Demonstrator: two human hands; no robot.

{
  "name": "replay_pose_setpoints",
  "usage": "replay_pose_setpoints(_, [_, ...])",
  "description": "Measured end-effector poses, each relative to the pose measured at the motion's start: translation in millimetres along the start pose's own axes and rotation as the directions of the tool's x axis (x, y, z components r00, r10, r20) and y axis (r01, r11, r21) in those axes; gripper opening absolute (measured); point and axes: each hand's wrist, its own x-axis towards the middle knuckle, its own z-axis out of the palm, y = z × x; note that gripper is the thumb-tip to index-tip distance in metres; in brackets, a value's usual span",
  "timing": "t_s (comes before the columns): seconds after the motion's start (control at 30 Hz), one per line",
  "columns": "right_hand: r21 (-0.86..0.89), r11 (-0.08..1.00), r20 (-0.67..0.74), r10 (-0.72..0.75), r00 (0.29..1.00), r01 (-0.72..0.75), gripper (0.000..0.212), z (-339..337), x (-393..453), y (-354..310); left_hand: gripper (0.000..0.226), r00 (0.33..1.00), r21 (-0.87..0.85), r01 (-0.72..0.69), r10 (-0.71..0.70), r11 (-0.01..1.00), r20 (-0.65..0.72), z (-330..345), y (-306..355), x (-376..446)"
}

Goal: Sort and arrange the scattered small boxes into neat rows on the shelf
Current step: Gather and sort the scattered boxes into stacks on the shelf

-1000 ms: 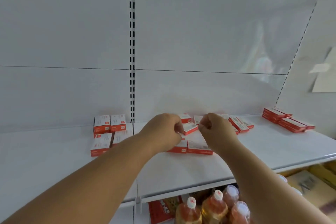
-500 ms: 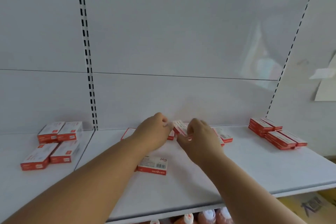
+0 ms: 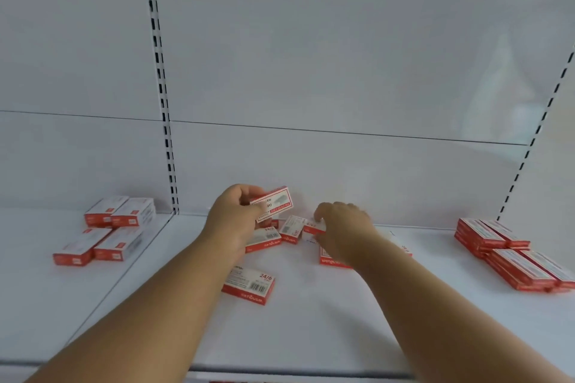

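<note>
On the white shelf (image 3: 311, 320), four red and white boxes (image 3: 105, 230) sit in a neat block, far to the left of the slotted post (image 3: 168, 165). Right of the post, the left hand (image 3: 233, 221) holds one small box (image 3: 275, 204) up in the air, fingers curled round it. Below that hand lie loose boxes (image 3: 280, 235) in a messy bunch. One box marked 24/6 (image 3: 249, 284) lies alone, nearer the front edge. Further right of the post, the right hand (image 3: 342, 230) pinches a small box (image 3: 314, 227) that lies on the shelf. Far right of the post is a stack of flat red boxes (image 3: 510, 253).
</note>
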Motion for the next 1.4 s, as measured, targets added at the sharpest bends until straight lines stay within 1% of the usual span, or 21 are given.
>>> replay_pose_setpoints(0.07, [0.065,0.998,-0.034,0.026,0.999,-0.024,0.029,1,3,-2,0.018,0.999,-0.076,0.039,-0.036,0.996,0.04,-3,-4,1])
replay_pose_setpoints(0.13, [0.115,0.993,-0.028,0.03,0.999,-0.026,0.027,2,4,-5,0.017,0.997,-0.126,0.045,-0.037,0.991,0.062,-5,-6,5])
replay_pose_setpoints(0.23, [0.004,1.0,0.041,0.027,0.999,-0.027,0.03,-1,4,-17,0.021,0.998,-0.177,0.017,-0.007,0.984,0.057,-6,-8,8])
replay_pose_setpoints(0.3, [-0.005,0.999,0.017,0.04,0.999,-0.039,0.029,-4,7,-27,0.021,0.998,-0.22,0.017,-0.004,0.975,0.06,-7,-7,8])
replay_pose_setpoints(0.33, [0.064,0.996,-0.017,0.065,0.998,-0.064,0.026,-6,8,-32,0.02,0.998,-0.251,0.028,-0.013,0.968,0.06,-8,-7,8])
replay_pose_setpoints(0.37, [0.19,0.977,-0.055,0.111,0.992,-0.099,0.021,-8,9,-39,0.02,0.997,-0.286,0.049,-0.032,0.957,0.063,-9,-7,9])
replay_pose_setpoints(0.4, [0.376,0.915,-0.077,0.19,0.979,-0.148,0.019,-10,9,-45,0.019,0.996,-0.32,0.072,-0.053,0.945,0.069,-12,-7,9])
replay_pose_setpoints(0.43, [0.606,0.77,-0.055,0.293,0.955,-0.201,0.021,-12,9,-52,0.019,0.995,-0.348,0.091,-0.071,0.933,0.07,-14,-6,9])
replay_pose_setpoints(0.47, [0.806,0.541,0.025,0.375,0.927,-0.241,0.024,-14,7,-59,0.018,0.994,-0.37,0.105,-0.085,0.923,0.069,-17,-6,10])
replay_pose_setpoints(0.5, [0.922,0.29,0.122,0.409,0.905,-0.255,0.026,-15,3,-67,0.017,0.993,-0.389,0.117,-0.097,0.914,0.071,-20,-6,11])
replay_pose_setpoints(0.53, [0.961,0.111,0.188,0.412,0.891,-0.254,0.026,-16,-2,-74,0.016,0.991,-0.41,0.13,-0.107,0.903,0.079,-23,-5,12])
replay_pose_setpoints(0.57, [0.97,0.03,0.207,0.408,0.889,-0.239,0.025,-16,-7,-79,0.016,0.989,-0.431,0.141,-0.112,0.891,0.094,-24,-4,12])
replay_pose_setpoints(0.6, [0.977,-0.003,0.197,0.401,0.895,-0.214,0.024,-15,-11,-83,0.015,0.987,-0.439,0.149,-0.109,0.886,0.116,-25,-2,11])
replay_pose_setpoints(0.7, [0.993,-0.054,0.116,0.376,0.919,-0.103,0.018,-11,-23,-88,0.018,0.986,-0.364,0.112,-0.058,0.925,0.158,-19,-2,5])
replay_pose_setpoints(0.8, [0.999,-0.044,0.03,0.425,0.905,-0.013,0.017,-12,-41,-81,0.023,0.981,-0.223,0.029,0.015,0.974,0.193,-12,0,-5])
replay_pose_setpoints(0.97, [0.991,0.131,-0.075,0.525,0.848,0.007,0.013,-30,-78,-53,0.024,0.939,0.005,-0.175,0.165,0.985,0.302,-4,8,-31])
replay_pose_setpoints(1.1, [0.965,0.263,-0.172,0.576,0.799,0.018,0.012,-48,-107,-16,0.023,0.892,0.116,-0.26,0.192,0.959,0.41,19,20,-56])
replay_pose_setpoints(1.2, [0.946,0.323,-0.216,0.613,0.76,0.008,0.014,-55,-124,23,0.023,0.866,0.114,-0.256,0.176,0.96,0.468,52,32,-70])
replay_pose_setpoints(1.27, [0.929,0.369,-0.248,0.645,0.722,-0.011,0.012,-58,-133,55,0.02,0.836,0.062,-0.173,0.114,0.983,0.537,83,38,-80])
replay_pose_setpoints(1.33, [0.91,0.41,-0.26,0.676,0.689,-0.059,0.011,-60,-139,94,0.02,0.8,0.054,-0.133,0.075,0.99,0.595,121,38,-88])
replay_pose_setpoints(1.4, [0.879,0.458,-0.261,0.697,0.668,-0.135,0.018,-62,-141,137,0.024,0.787,0.074,-0.137,0.063,0.988,0.613,162,35,-97])
